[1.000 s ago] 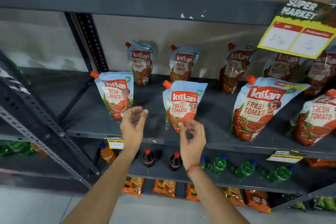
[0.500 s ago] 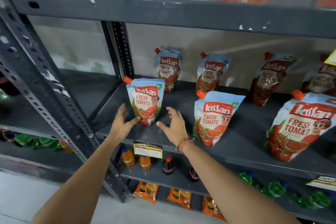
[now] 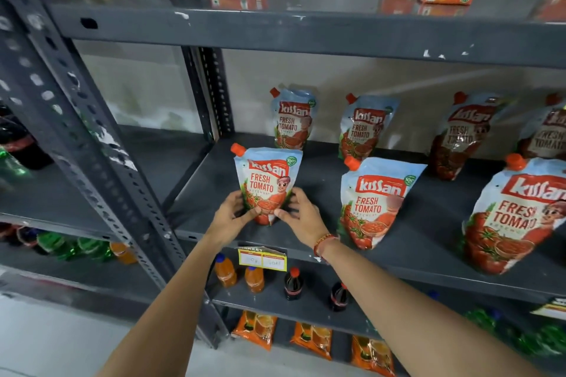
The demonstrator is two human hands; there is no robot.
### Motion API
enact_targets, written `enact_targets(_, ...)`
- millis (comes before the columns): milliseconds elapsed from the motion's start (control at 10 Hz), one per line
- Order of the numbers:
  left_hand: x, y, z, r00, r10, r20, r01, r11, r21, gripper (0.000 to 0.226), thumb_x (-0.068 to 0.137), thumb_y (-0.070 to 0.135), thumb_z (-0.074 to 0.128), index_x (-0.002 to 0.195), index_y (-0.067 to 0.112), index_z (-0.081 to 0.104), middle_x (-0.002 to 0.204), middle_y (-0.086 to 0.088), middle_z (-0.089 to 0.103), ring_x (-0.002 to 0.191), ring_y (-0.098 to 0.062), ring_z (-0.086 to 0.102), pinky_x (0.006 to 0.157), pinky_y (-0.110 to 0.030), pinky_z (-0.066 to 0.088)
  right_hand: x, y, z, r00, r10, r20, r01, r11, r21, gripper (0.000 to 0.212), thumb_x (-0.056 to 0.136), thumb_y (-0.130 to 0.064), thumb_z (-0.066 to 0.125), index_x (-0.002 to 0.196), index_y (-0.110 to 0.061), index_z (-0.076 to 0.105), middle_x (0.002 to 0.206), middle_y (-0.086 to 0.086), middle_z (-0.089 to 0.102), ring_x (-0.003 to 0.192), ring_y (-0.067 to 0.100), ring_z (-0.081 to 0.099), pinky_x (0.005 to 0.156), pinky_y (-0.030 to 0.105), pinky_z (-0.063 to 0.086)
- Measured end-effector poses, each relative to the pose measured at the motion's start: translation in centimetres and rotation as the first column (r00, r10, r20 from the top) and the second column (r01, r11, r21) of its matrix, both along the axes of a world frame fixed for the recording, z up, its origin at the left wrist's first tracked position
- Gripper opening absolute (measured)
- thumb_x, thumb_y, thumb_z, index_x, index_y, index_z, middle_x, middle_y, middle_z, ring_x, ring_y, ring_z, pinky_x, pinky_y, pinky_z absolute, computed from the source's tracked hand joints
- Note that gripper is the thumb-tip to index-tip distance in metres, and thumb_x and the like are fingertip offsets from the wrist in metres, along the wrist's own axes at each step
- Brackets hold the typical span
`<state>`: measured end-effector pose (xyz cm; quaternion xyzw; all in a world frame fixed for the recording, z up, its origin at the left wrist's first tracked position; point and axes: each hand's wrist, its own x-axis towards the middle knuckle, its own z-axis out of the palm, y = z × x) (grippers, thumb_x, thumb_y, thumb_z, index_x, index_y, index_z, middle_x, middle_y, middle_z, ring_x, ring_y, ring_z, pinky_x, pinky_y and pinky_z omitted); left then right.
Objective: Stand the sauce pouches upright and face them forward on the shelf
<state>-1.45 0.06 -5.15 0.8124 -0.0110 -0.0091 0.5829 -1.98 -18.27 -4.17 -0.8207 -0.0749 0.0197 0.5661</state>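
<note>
My left hand (image 3: 231,215) and right hand (image 3: 301,214) are half-closed on the lower sides of the front-left pouch (image 3: 267,184), thumbs pressing its face, near the shelf's (image 3: 214,208) front edge at its left end. I'd spread the base flat, square the label to the front, then let go gently so it doesn't slump. The grey metal shelf looks slick; other pouches (image 3: 375,202) lean behind and to the right.

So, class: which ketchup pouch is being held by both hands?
The leftmost front-row ketchup pouch, gripped at its base by the left hand and right hand; the others stand untouched.
</note>
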Motion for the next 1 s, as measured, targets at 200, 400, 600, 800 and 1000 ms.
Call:
enact_targets(200,-1.2,-0.3,-0.1,0.999,-0.041,0.0,0.041,0.998,-0.051,0.046,0.079,0.015,0.07,0.12,0.012,0.048,0.114,-0.002,0.061,0.112,-0.022,0.057,0.093,-0.031,0.049,-2.0,0.2,-0.8,0.992,-0.092,0.087,0.091,0.996,0.017,0.042,0.084,-0.016,0.067,0.122,-0.011,0.048,0.107,-0.002,0.059,0.098,0.009,0.057,0.073,0.005,0.045)
enact_targets(400,-1.9,-0.4,-0.1,0.999,-0.053,0.001,0.053,0.997,-0.059,0.045,0.078,0.018,0.071,0.117,0.016,0.049,0.115,-0.002,0.062,0.11,-0.02,0.059,0.088,-0.027,0.05,-2.9,0.1,-1.3,0.978,-0.159,0.138,0.163,0.986,-0.024,0.035,0.087,-0.01,0.063,0.119,-0.007,0.05,0.112,0.008,0.064,0.092,0.007,0.057,0.067,-0.001,0.043)
enact_targets(600,-2.3,-0.5,-0.1,0.999,-0.036,-0.016,0.035,0.998,-0.051,0.048,0.079,0.019,0.071,0.12,0.014,0.048,0.121,-0.007,0.061,0.114,-0.023,0.057,0.099,-0.042,0.047,-3.4,0.2,-1.1,0.977,-0.166,0.133,0.171,0.985,-0.025,0.036,0.087,-0.01,0.062,0.121,-0.008,0.049,0.113,0.01,0.064,0.094,0.009,0.057,0.07,0.004,0.043)
enact_targets(800,-2.8,-0.6,0.3,1.0,0.012,-0.023,-0.013,1.0,-0.015,0.057,0.076,0.022,0.073,0.126,0.013,0.047,0.126,-0.007,0.059,0.117,-0.021,0.055,0.103,-0.04,0.044,-3.9,0.2,-1.4,0.992,-0.121,0.036,0.121,0.993,-0.007,0.049,0.086,-0.015,0.065,0.129,-0.01,0.044,0.122,0.012,0.061,0.11,0.018,0.058,0.092,0.026,0.047)
enact_targets(1000,-5.0,-1.8,1.9,0.981,0.19,0.043,-0.194,0.972,0.135,0.049,0.082,0.027,0.067,0.125,0.01,0.05,0.125,-0.01,0.062,0.111,-0.018,0.057,0.089,-0.024,0.042,-6.0,0.4,0.4,0.96,-0.23,0.157,0.252,0.958,-0.135,0.036,0.091,-0.023,0.058,0.123,-0.007,0.054,0.125,0.014,0.058,0.117,0.026,0.054,0.097,0.034,0.044)
